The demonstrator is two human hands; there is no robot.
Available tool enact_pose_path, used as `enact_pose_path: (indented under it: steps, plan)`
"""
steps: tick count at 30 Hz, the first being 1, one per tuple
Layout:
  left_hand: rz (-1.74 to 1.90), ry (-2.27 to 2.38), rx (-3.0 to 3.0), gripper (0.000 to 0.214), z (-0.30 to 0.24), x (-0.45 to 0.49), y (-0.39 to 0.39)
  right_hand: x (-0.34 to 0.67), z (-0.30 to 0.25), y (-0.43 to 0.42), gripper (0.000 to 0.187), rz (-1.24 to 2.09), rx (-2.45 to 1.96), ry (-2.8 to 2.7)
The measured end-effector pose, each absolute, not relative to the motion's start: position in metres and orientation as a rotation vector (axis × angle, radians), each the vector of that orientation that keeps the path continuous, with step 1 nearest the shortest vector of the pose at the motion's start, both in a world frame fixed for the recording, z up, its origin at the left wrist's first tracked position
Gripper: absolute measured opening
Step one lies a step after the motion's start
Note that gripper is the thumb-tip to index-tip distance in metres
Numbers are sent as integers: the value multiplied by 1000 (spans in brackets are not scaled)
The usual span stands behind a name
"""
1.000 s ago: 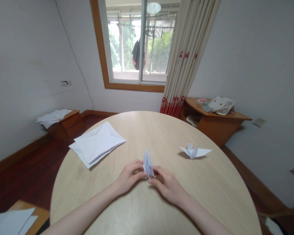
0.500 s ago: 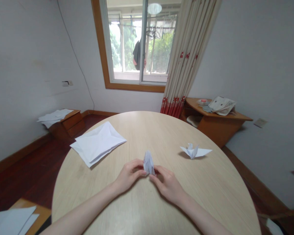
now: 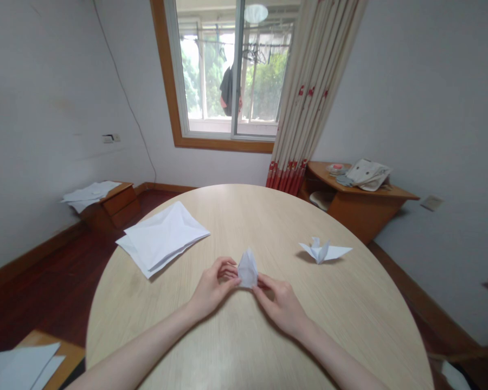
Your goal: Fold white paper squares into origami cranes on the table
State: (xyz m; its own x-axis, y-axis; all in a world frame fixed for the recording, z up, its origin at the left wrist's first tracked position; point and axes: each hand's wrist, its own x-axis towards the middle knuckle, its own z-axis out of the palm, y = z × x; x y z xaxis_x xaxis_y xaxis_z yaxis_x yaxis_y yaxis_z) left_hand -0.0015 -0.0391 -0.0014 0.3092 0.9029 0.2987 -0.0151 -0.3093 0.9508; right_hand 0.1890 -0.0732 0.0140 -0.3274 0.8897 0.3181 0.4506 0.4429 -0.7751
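Note:
A small folded piece of white paper [image 3: 248,268] stands upright over the middle of the round wooden table [image 3: 244,336]. My left hand [image 3: 213,287] pinches its left lower edge with curled fingers. My right hand [image 3: 280,306] pinches its right lower corner. A finished white paper crane [image 3: 323,251] rests on the table to the right, well apart from both hands. A stack of creased white sheets [image 3: 162,238] lies on the table's left side.
A low wooden cabinet [image 3: 109,203] with papers on it stands by the left wall. A corner desk [image 3: 358,203] with a bag and small items sits at the right under the curtain. More white paper [image 3: 20,365] lies on a surface at bottom left.
The folded paper has spread wider and sits lower between my hands. My left fingers have loosened a little; both hands stay in place.

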Motion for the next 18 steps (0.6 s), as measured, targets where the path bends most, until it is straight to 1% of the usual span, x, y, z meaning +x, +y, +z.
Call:
enact_pose_path:
  steps: [4,8,10,12,15,18]
  plan:
    - [1100,854,1671,35,3,-2,-41,189,13,-74,21,839,-1135,-1912]
    - [1043,876,1761,28,9,-2,-45,190,14,-74,21,844,-1125,-1957]
    - [1028,878,1767,24,10,-1,-46,190,13,-74,24,818,-1128,-1970]
    - [1009,864,1748,23,10,-1,-47,190,11,-74,30,773,-1155,-1976]
    - [968,830,1687,28,8,-2,-47,191,9,-73,37,717,-1187,-1984]
    - [934,800,1628,33,5,-3,-47,192,9,-72,41,686,-1181,-2006]
